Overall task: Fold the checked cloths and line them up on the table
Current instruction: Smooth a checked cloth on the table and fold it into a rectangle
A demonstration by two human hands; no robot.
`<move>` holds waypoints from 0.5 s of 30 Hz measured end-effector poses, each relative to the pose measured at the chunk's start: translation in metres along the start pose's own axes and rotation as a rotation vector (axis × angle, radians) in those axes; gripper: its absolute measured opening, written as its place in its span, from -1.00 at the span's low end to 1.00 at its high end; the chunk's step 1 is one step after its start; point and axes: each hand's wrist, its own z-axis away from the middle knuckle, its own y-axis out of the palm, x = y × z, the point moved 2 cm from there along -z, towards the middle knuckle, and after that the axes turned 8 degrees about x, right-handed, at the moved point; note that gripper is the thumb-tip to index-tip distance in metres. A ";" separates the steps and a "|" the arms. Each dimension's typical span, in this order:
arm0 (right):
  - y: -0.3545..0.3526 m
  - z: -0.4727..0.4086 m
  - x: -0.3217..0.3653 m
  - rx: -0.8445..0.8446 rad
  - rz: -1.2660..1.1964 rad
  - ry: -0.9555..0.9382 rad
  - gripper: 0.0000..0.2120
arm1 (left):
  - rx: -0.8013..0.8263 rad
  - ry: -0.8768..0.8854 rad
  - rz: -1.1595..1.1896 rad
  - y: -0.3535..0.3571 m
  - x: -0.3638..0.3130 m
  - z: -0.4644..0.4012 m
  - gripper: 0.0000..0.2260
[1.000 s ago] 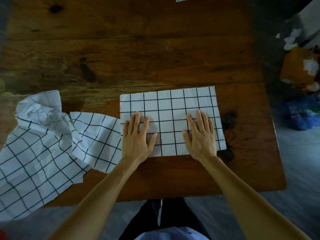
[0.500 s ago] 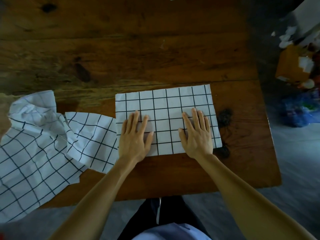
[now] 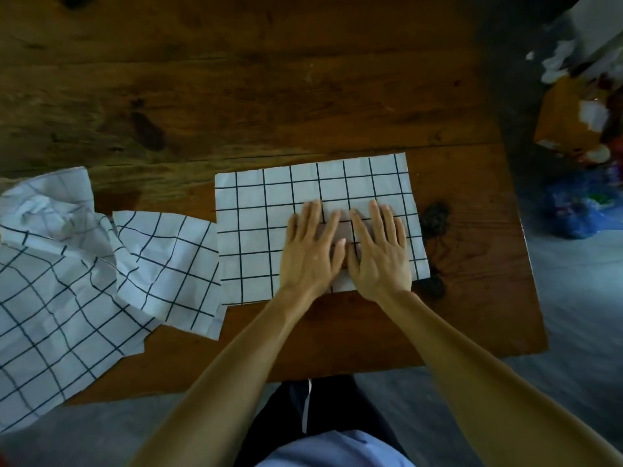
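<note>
Counter edge runs close along the near side and drops off at right, just past the folded cloth; lots of bare wood on the far side w/ dark knots, and a dark stain right beside the cloth's right edge. Folded cloth sits near-right on the counter, a flat rectangle, white w/ thin black grid, edges fairly square, near edge not far from the counter's lip. To its left, a crumpled cloth, same check, unfolded, one corner lapping against the folded one's left edge & part hanging off the near-left edge. Left hand & right hand both flat on the folded cloth's right half, side by side, thumbs nearly touching, fingers straight, slightly spread, pressing down, gripping nothing. Blue bag on floor at right.
</note>
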 end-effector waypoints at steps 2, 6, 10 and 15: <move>-0.001 0.000 0.001 -0.007 -0.014 0.008 -0.42 | -0.012 -0.039 -0.011 0.000 0.024 0.009 -0.51; -0.006 -0.002 0.002 0.006 -0.009 0.007 -0.41 | -0.022 -0.142 -0.006 -0.011 0.079 0.034 -0.46; -0.006 0.000 0.000 0.013 -0.012 0.009 -0.41 | -0.017 -0.194 -0.009 -0.013 0.106 0.054 -0.44; -0.009 -0.002 0.001 0.030 -0.019 -0.010 -0.40 | -0.058 -0.175 -0.014 -0.021 0.101 0.053 -0.46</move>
